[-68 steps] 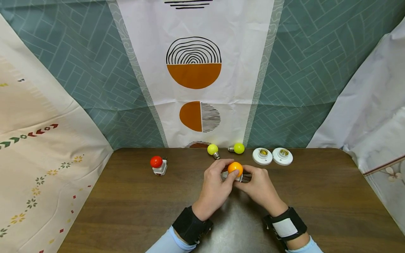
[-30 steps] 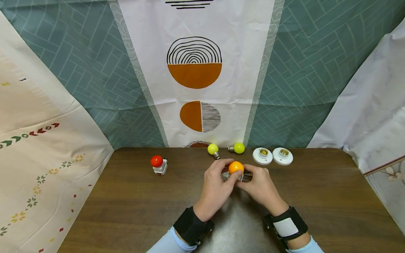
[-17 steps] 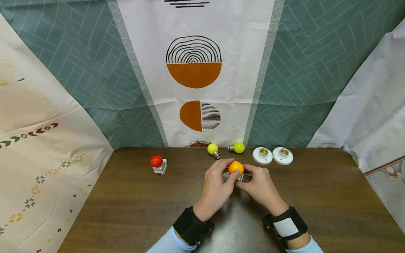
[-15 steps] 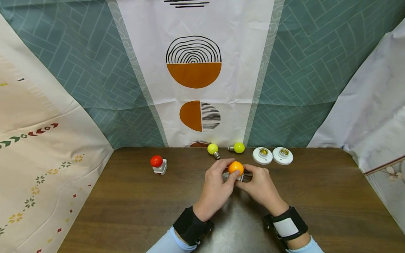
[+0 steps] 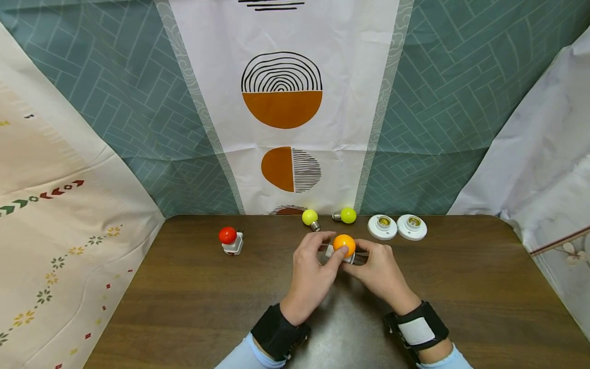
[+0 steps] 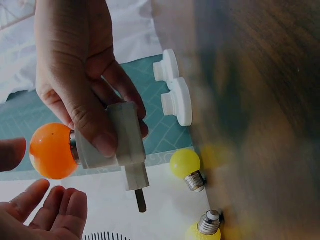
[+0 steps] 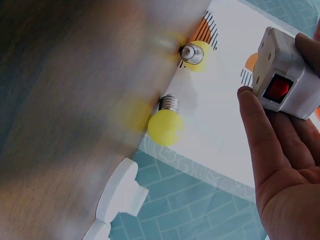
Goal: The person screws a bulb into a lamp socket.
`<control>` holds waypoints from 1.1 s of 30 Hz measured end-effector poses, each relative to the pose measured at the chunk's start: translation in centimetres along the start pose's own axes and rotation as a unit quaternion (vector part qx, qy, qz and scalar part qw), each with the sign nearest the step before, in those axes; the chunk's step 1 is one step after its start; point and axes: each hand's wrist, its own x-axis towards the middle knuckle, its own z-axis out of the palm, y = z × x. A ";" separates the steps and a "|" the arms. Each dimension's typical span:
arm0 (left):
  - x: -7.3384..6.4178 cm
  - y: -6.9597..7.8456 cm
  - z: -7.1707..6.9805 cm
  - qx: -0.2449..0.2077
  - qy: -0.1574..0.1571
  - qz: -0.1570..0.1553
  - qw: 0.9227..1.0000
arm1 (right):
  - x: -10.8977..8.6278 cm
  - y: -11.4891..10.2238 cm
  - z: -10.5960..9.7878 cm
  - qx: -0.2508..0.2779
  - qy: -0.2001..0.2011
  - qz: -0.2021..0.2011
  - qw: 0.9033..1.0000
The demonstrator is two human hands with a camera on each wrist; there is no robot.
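Note:
My right hand [image 5: 380, 269] grips a white plug-in lamp socket [image 6: 129, 135] between thumb and fingers, above the table. A metal prong sticks out of it, and the right wrist view shows a red switch [image 7: 278, 88] on one face. Seated in the socket is an orange light bulb [image 6: 52, 151]. Around the bulb, my left hand [image 5: 310, 271] has its fingers spread; in the left wrist view small gaps show between thumb, fingers and bulb. From the head view the left thumb overlaps the bulb's front.
Two yellow bulbs [image 5: 310, 218] lie at the table's back edge. To their right sit two round white lamp holders [image 5: 382, 228]. A red bulb [image 5: 227, 236] in another white plug-in socket [image 5: 234, 246] stands on the left of the brown table [image 5: 184, 297].
My left fingers have loosened from the orange bulb and shifted slightly left, uncovering more of the socket. The right hand keeps its hold in about the same place.

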 end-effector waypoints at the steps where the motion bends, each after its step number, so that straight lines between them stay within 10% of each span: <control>1: 0.0 0.0 0.0 0.000 0.000 0.002 1.000 | 0.0 0.0 0.0 0.000 0.000 0.001 1.000; 33: -0.1 0.2 -0.4 -0.004 -0.048 0.011 0.999 | -0.1 -0.2 0.0 -0.001 0.000 -0.007 1.000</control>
